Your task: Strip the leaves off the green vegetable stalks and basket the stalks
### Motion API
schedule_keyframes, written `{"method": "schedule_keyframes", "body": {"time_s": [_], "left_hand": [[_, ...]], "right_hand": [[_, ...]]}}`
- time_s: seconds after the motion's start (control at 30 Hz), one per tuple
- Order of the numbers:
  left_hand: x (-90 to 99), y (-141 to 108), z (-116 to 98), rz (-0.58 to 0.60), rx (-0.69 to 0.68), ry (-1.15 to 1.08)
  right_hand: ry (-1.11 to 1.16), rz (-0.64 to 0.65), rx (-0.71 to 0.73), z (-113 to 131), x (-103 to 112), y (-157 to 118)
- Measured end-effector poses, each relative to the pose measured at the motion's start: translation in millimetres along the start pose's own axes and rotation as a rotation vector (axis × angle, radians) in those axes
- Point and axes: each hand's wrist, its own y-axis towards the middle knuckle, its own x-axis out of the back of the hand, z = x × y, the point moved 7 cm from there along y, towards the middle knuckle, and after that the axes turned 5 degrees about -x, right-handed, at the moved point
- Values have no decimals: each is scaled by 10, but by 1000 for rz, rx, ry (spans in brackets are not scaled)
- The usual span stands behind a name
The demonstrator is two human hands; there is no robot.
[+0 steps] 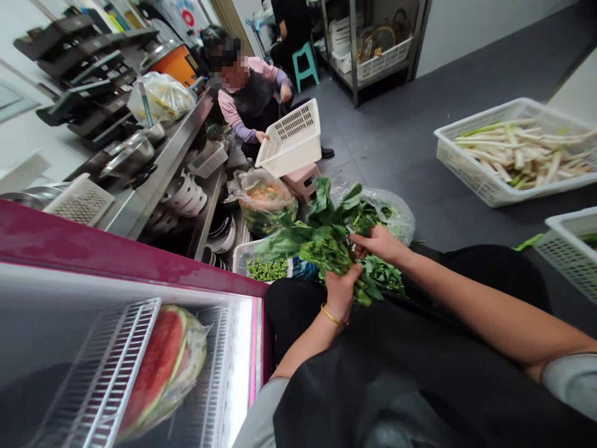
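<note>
My left hand (341, 289) is closed round a bunch of leafy green vegetables (326, 246), whose broad leaves spread to the left and stems point down. Close beside it, my right hand (380, 244) has its fingers pinched at the bunch's right side; what lies between the fingertips is too small to tell. Under and behind the hands, more leafy greens (385, 274) lie by a clear plastic bag (403, 214). A white basket (241, 256) with cut green pieces (268, 269) stands left of my knees.
A co-worker (254, 93) sits ahead, holding a white basket (291, 140). At right are a basket of pale stalks (506, 196) and another white basket (566, 249). A lit fridge (242, 348) with cut watermelon (161, 361) stands close at left, below a steel counter (153, 186).
</note>
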Motion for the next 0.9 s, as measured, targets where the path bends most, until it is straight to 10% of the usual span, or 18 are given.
{"method": "schedule_keyframes", "body": {"time_s": [0.3, 0.43, 0.63, 0.9], "left_hand": [[-32, 62, -64, 29, -170, 9], [1, 44, 11, 53, -202, 92], [11, 5, 104, 51, -21, -28], [-58, 4, 93, 232, 325, -386]], "right_hand": [[255, -5, 19, -249, -22, -74], [-102, -74, 31, -309, 28, -32], [-811, -354, 488, -54, -53, -251], [195, -210, 207, -226, 424, -215]]}}
